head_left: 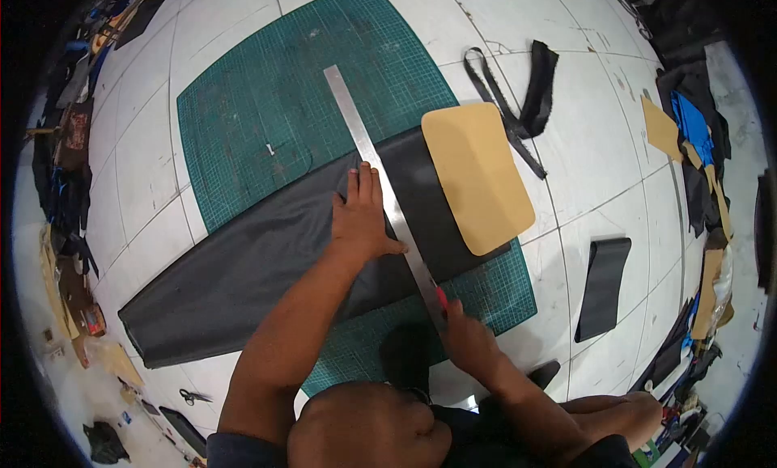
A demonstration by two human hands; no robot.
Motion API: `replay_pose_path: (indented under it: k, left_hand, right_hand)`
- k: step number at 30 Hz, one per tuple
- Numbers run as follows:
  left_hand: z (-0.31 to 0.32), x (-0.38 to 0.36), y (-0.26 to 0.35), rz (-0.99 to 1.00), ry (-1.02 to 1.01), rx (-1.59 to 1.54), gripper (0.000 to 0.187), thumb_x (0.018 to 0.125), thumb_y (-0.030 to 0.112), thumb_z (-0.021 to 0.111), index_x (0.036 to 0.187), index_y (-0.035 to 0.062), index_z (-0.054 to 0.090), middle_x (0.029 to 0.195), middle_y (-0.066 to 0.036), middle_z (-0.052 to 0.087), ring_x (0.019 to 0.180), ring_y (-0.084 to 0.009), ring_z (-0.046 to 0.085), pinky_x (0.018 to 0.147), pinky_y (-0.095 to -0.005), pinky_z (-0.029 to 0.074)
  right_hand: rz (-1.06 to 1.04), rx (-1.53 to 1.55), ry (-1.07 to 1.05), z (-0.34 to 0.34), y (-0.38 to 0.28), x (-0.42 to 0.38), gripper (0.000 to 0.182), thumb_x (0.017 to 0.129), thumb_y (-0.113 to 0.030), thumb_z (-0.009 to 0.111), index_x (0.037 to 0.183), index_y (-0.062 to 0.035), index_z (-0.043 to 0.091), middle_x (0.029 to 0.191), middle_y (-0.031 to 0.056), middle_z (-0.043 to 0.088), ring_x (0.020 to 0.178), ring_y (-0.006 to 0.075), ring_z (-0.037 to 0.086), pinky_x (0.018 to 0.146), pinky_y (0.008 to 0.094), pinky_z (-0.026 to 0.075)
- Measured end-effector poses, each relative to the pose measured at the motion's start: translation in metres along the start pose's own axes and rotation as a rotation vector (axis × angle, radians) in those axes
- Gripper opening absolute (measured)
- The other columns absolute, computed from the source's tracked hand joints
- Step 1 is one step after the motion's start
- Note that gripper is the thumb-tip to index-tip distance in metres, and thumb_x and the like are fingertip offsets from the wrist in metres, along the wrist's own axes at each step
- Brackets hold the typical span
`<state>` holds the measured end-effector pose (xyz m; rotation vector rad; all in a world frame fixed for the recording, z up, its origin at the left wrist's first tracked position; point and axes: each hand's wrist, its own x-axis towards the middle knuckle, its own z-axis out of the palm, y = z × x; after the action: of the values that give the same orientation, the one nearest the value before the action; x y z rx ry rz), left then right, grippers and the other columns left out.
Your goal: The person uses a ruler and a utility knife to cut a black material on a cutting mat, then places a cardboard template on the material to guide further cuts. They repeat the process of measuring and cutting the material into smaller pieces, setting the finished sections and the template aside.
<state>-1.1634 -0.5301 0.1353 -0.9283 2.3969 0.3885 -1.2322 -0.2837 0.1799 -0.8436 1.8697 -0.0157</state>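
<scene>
A long steel ruler (347, 108) lies slantwise across black fabric (243, 270), which is spread over a green cutting mat (243, 128). My left hand (360, 219) rests flat on the fabric, fingers stretched out, with fingertips and thumb at the ruler's left edge. Near the ruler's lower end, my right hand (471, 343) is closed around a red cutter (441, 296). Only the cutter's front part shows; its blade tip is too small to make out. A tan rectangular template (477, 177) with rounded corners lies on the fabric's right end.
Black strips (537, 92) lie on the tiled floor (599, 144) at upper right. A folded black piece (603, 288) is farther right. Scissors (193, 397) sit at lower left. Scraps line both sides, and my knee (364, 427) is close below the mat.
</scene>
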Motion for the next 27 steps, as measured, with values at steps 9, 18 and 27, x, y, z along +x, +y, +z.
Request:
replay_pose_path:
  k: [9, 18, 27]
  left_hand:
    - [0.002, 0.005, -0.001, -0.005, -0.031, -0.056, 0.147, 0.057, 0.065, 0.087, 0.158, -0.0058, 0.007, 0.167, -0.022, 0.008, 0.155, -0.0387, 0.011, 0.116, -0.0602, 0.031]
    - [0.011, 0.006, 0.0, -0.01, 0.017, -0.028, 0.15, 0.055, 0.068, 0.088, 0.158, -0.0038, 0.007, 0.167, -0.022, 0.007, 0.155, -0.0384, 0.008, 0.117, -0.0589, 0.03]
    - [0.017, 0.006, 0.002, 0.011, 0.068, -0.062, 0.151, 0.05, 0.064, 0.09, 0.158, -0.0046, 0.01, 0.167, -0.023, 0.009, 0.155, -0.0386, 0.011, 0.118, -0.0571, 0.029]
  right_hand:
    - [0.056, -0.013, 0.116, -0.004, 0.042, -0.048, 0.026, 0.096, -0.014, 0.055, 0.114, -0.0006, 0.041, 0.088, 0.028, 0.067, 0.079, 0.0443, 0.07, 0.071, 0.0555, 0.055]
    - [0.208, 1.596, 0.808, -0.001, 0.037, 0.066, 0.042, 0.087, -0.007, 0.075, 0.114, -0.0065, 0.043, 0.09, 0.0054, 0.058, 0.074, 0.0165, 0.062, 0.059, 0.031, 0.053]
    - [0.234, 1.712, 0.911, 0.011, 0.027, 0.096, 0.05, 0.083, -0.005, 0.078, 0.112, -0.007, 0.039, 0.09, 0.007, 0.057, 0.064, 0.0155, 0.058, 0.053, 0.0309, 0.048]
